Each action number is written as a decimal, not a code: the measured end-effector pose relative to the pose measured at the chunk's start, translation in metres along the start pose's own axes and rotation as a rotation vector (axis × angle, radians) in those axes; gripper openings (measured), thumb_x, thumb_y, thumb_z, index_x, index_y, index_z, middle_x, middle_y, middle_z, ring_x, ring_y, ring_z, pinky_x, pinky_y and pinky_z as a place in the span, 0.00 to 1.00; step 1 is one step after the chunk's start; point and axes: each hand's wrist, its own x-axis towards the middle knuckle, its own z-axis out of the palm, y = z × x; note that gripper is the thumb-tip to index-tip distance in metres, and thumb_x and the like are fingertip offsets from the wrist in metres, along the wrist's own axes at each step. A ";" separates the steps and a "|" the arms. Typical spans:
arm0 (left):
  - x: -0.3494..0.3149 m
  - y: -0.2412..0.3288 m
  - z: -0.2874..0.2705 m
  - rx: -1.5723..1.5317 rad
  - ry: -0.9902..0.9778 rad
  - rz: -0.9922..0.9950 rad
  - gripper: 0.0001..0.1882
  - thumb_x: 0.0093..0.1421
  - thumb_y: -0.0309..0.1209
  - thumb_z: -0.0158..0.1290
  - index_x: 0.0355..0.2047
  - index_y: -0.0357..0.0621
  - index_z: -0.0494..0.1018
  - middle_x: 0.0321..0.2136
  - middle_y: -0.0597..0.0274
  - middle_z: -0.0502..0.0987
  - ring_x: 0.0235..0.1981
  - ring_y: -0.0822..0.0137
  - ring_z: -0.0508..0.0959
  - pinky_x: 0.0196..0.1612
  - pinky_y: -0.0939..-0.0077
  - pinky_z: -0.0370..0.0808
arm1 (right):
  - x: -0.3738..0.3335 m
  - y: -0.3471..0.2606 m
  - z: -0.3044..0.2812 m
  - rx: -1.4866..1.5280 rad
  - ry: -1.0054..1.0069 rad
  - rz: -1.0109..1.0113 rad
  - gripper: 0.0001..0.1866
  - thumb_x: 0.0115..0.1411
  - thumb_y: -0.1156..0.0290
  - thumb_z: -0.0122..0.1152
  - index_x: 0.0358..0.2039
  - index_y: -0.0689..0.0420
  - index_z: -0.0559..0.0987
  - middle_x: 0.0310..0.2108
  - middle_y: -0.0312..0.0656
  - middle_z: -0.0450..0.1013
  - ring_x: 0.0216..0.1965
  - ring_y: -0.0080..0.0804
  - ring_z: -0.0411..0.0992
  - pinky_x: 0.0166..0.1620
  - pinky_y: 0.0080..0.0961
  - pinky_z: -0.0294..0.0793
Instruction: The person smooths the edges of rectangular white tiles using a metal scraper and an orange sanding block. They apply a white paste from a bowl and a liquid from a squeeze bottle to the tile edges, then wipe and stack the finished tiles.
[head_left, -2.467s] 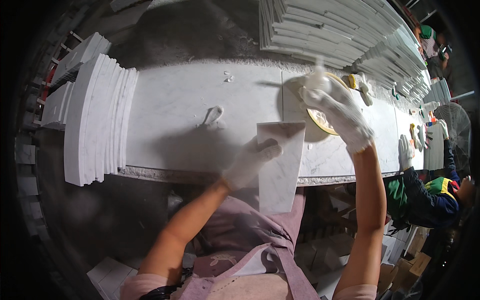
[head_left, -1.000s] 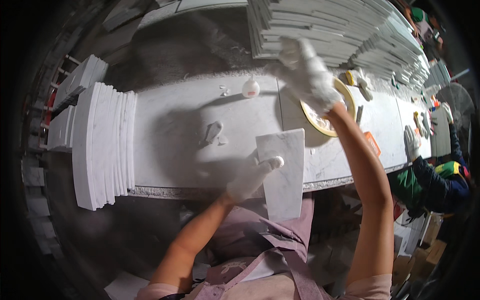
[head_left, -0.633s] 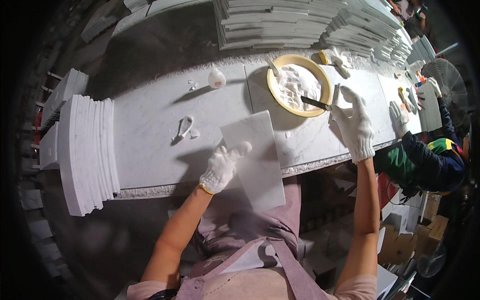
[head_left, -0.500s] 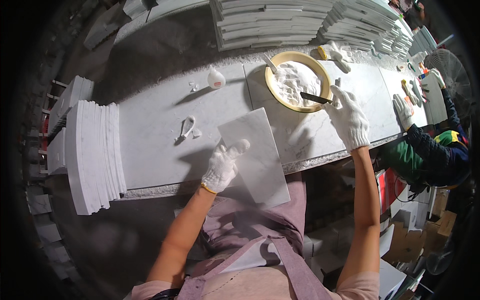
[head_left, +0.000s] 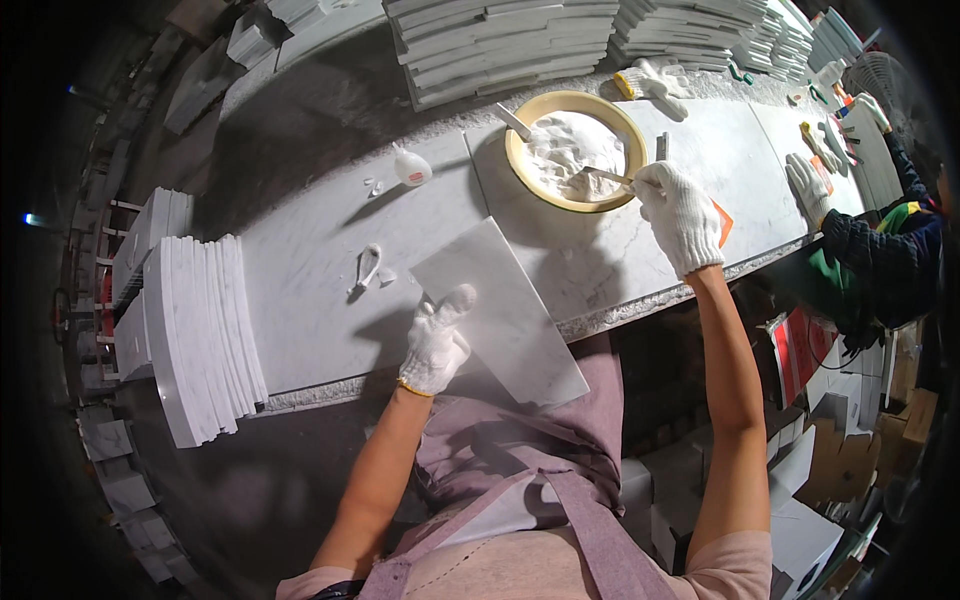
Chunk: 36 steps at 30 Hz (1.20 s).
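In my left hand [head_left: 436, 345], which wears a white knit glove, is a rectangular white marble tile [head_left: 510, 315], gripped by its left side with the thumb on top. The tile tilts over the front edge of the bench. My gloved right hand [head_left: 682, 215] is closed round a putty knife [head_left: 606, 176], whose handle the fingers hide. Its blade tip reaches into white paste or powder [head_left: 570, 140] inside a round yellow bowl [head_left: 639, 150]. Another light-coloured scraper [head_left: 513, 121] leans on the bowl's far left rim.
A white squeeze bottle [head_left: 411, 168] and a small white crumpled piece [head_left: 369, 265] are on the marble bench top [head_left: 300, 320]. Stacked tiles stand at left [head_left: 205, 330] and back [head_left: 510, 50]. Spare gloves [head_left: 655, 85] lie beyond the bowl. A co-worker's gloved hand [head_left: 808, 185] is at right.
My right hand has turned and lowered, bringing the knife blade down into the white material. The tile stays in my left hand. The whole view has shifted slightly.
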 end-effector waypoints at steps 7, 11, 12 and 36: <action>0.004 -0.004 -0.004 -0.231 -0.044 -0.125 0.23 0.60 0.38 0.74 0.50 0.55 0.74 0.37 0.76 0.77 0.29 0.83 0.74 0.25 0.83 0.70 | -0.021 -0.020 0.006 0.421 0.007 0.115 0.09 0.71 0.71 0.62 0.49 0.56 0.84 0.34 0.36 0.82 0.28 0.18 0.80 0.27 0.16 0.76; 0.002 -0.003 -0.002 -0.250 -0.082 -0.115 0.23 0.59 0.38 0.74 0.50 0.54 0.75 0.37 0.75 0.77 0.29 0.83 0.75 0.22 0.84 0.69 | -0.018 -0.021 0.027 0.356 -0.006 0.064 0.10 0.71 0.71 0.63 0.49 0.57 0.84 0.32 0.36 0.82 0.26 0.18 0.79 0.28 0.18 0.76; 0.001 -0.001 -0.001 -0.230 -0.095 -0.104 0.23 0.59 0.38 0.74 0.49 0.54 0.75 0.37 0.75 0.77 0.29 0.82 0.75 0.22 0.84 0.69 | -0.017 -0.020 0.031 0.321 -0.007 0.043 0.10 0.70 0.71 0.63 0.49 0.58 0.84 0.31 0.36 0.82 0.26 0.18 0.79 0.28 0.18 0.76; -0.004 0.000 0.002 -0.341 -0.153 -0.044 0.21 0.61 0.32 0.72 0.52 0.45 0.78 0.43 0.68 0.81 0.41 0.74 0.81 0.44 0.75 0.80 | -0.068 -0.057 0.027 0.808 -0.138 0.402 0.18 0.70 0.61 0.68 0.54 0.59 0.83 0.35 0.34 0.82 0.24 0.14 0.75 0.25 0.12 0.72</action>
